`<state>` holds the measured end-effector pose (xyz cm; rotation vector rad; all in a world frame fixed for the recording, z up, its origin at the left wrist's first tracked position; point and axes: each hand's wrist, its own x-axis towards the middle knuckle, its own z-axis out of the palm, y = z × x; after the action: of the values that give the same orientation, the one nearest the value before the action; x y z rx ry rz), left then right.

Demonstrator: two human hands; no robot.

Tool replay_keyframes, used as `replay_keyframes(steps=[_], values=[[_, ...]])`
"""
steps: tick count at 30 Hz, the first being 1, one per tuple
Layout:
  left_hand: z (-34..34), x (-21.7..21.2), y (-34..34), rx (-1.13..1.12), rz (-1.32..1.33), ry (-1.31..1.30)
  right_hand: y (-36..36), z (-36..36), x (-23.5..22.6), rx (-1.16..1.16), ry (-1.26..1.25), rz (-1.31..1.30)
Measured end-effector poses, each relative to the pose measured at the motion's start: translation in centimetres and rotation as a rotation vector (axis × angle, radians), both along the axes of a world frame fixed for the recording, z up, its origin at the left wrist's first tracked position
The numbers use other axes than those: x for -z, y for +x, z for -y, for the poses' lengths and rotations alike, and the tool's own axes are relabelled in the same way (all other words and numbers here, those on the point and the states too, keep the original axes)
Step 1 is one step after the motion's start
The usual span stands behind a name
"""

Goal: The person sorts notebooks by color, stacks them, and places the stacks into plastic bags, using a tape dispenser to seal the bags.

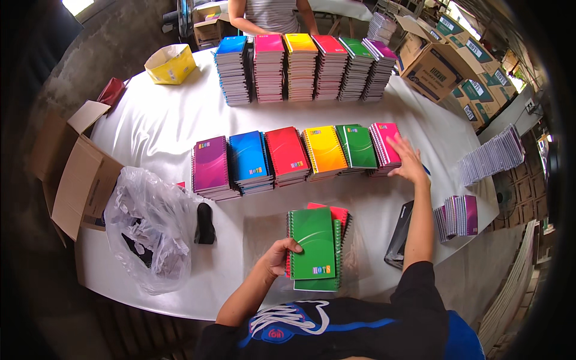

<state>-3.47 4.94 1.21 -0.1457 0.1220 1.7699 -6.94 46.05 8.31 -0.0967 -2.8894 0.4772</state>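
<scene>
Left hand (281,252) is pinching the small green-topped notebook stack (315,246) while right hand (408,161), fingers spread, is reaching onto the pink pile (386,144) beyond it; next probably needs one pink lifted.

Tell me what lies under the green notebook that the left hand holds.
Under the green notebook held by the left hand lie another green one and a red one. Only their edges show; anything deeper is covered.

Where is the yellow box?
The yellow box sits at the table's far left in the head view, left of the tall blue notebook stack.
</scene>
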Motion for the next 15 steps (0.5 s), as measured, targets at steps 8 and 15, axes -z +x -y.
replay_keyframes(steps=[8,15], values=[[0.7,-0.2,-1.2,-0.127,-0.086,-0.108,-1.3,-3.7,-1.0,-0.021,-0.432,0.279],[1.1,-1.6,-1.5,-0.181,-0.191,-0.228,-0.3,-5.1,-0.8,0.118,-0.535,0.025]])
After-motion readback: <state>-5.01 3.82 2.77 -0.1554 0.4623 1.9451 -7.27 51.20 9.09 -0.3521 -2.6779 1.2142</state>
